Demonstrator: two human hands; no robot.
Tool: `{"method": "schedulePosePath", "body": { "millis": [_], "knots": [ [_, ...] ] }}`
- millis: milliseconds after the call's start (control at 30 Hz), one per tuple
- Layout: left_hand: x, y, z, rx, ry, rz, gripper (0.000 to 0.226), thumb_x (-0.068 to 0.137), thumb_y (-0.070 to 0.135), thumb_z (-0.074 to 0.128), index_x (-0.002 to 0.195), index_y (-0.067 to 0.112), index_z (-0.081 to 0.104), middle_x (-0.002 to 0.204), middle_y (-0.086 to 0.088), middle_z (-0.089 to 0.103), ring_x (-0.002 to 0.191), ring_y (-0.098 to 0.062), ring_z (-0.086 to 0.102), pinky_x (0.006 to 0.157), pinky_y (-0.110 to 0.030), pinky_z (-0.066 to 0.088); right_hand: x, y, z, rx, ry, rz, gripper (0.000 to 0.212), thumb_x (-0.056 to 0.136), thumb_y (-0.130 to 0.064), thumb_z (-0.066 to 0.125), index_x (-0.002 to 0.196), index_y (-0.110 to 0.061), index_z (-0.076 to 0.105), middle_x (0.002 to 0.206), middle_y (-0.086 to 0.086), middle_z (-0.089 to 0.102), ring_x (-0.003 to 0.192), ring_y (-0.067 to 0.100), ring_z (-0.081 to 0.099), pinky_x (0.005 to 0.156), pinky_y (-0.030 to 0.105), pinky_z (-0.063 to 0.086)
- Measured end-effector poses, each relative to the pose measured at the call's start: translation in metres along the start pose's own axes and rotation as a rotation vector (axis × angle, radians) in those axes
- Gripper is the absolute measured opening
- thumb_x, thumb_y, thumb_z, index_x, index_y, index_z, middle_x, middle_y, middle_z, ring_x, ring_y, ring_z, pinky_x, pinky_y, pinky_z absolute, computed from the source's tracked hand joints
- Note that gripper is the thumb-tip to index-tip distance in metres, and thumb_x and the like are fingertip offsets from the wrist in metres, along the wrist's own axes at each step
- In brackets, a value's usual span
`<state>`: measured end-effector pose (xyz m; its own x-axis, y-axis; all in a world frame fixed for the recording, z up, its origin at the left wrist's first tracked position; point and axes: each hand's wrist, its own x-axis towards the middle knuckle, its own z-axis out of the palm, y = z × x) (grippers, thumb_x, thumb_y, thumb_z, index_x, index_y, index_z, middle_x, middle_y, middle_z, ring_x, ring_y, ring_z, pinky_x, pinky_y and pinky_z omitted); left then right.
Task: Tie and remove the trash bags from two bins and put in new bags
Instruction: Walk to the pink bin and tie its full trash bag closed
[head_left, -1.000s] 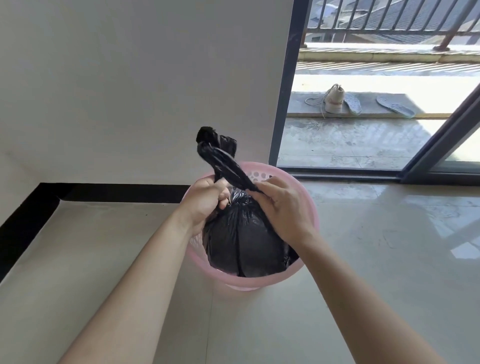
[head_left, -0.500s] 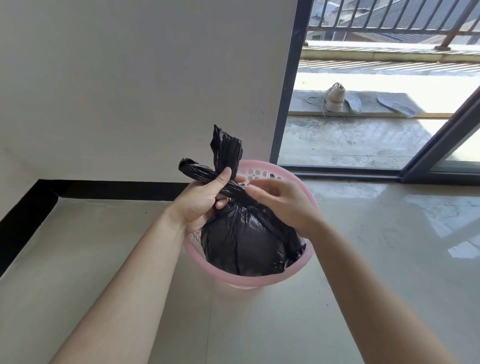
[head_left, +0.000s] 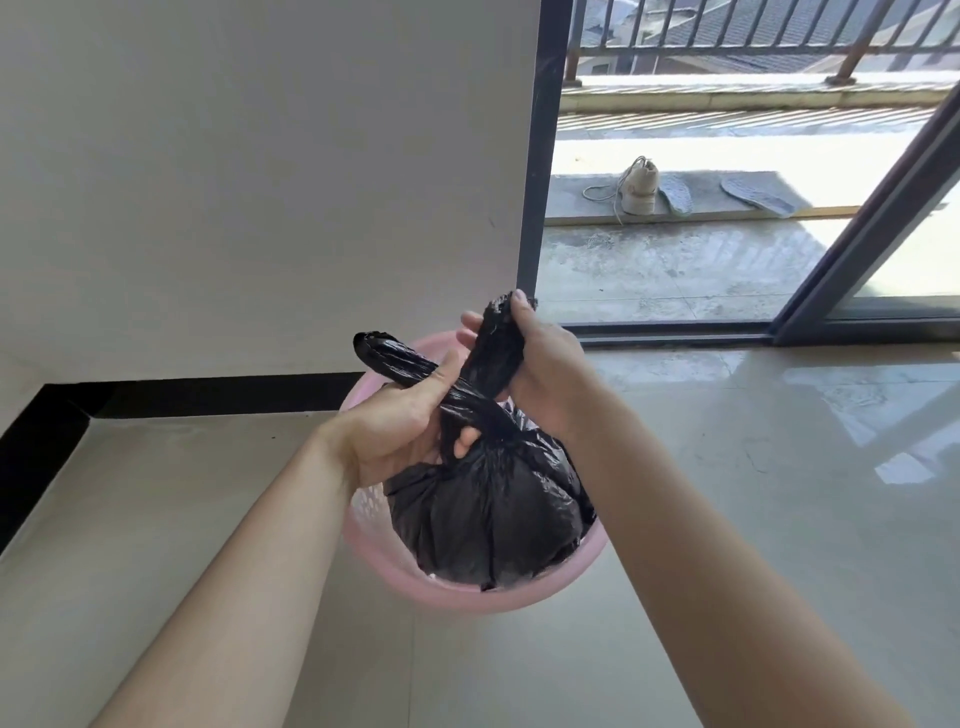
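black trash bag (head_left: 488, 509) sat inside pink bin (head_left: 467, 592), floor centre | left hand (head_left: 400, 421) gripped bag's twisted end pointing 10 o'clock, thumb along it | right hand (head_left: 540, 364) clasped other twisted end pointing 12 o'clock | ends crossed above bag

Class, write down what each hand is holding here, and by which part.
Both hold the black trash bag, each by one twisted top end: the left hand grips the end pointing left, the right hand the upright end.
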<state>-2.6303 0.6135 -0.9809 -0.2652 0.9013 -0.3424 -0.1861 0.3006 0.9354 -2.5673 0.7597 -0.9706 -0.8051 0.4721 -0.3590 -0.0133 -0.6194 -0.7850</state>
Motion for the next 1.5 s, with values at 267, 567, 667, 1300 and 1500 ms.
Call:
{"method": "schedulePosePath", "body": {
  "millis": [267,567,667,1300,1500],
  "knots": [
    [0.011,-0.017,0.000,-0.497,0.034,0.149,0.064,0.097,0.063,0.018,0.099,0.017,0.063,0.107,-0.027,0.069,0.074,-0.022,0.060,0.075,-0.029,0.054,-0.006,-0.010,-0.014,0.748,0.153,-0.083,0.022,0.101,-0.025,0.045,0.083,-0.016,0.036,0.052,-0.005,0.024,0.038,0.011,0.033,0.055,0.028,0.041],
    [0.014,-0.016,0.002,-0.506,0.191,0.100,0.018,0.090,0.015,0.062,0.104,0.005,0.070,0.100,-0.011,0.073,0.074,-0.009,0.061,0.072,-0.020,0.056,-0.025,-0.017,-0.007,0.514,0.045,-0.121,0.016,0.097,-0.001,0.048,0.107,-0.013,0.054,0.050,-0.006,0.022,0.039,0.008,0.027,0.048,0.023,0.035],
    [0.015,-0.015,0.000,-0.623,0.272,0.102,0.005,0.084,0.008,0.066,0.081,0.010,0.063,0.081,-0.004,0.072,0.066,-0.006,0.065,0.070,-0.020,0.057,-0.029,-0.016,-0.011,0.490,0.007,-0.084,0.021,0.101,-0.004,0.042,0.116,-0.009,0.056,0.050,-0.005,0.024,0.041,0.009,0.034,0.054,0.027,0.040],
    [0.005,-0.013,-0.009,0.616,0.599,0.478,0.028,0.078,0.004,0.074,0.083,0.025,0.056,0.076,0.010,0.066,0.068,-0.006,0.054,0.071,-0.025,0.044,-0.023,-0.011,-0.026,-1.313,-0.150,-0.532,0.037,0.093,-0.013,0.064,0.128,-0.024,0.064,0.113,-0.011,0.070,0.102,0.003,0.065,0.092,0.019,0.049],
    [0.002,-0.028,-0.013,1.003,0.869,0.654,0.034,0.061,-0.014,0.066,0.073,0.013,0.051,0.076,-0.003,0.058,0.068,-0.026,0.054,0.062,-0.042,0.046,-0.017,0.019,-0.044,-1.325,-0.280,-0.209,0.038,0.085,0.004,0.059,0.110,-0.025,0.064,0.089,-0.008,0.065,0.070,0.007,0.057,0.063,0.020,0.045]
  ]
}}
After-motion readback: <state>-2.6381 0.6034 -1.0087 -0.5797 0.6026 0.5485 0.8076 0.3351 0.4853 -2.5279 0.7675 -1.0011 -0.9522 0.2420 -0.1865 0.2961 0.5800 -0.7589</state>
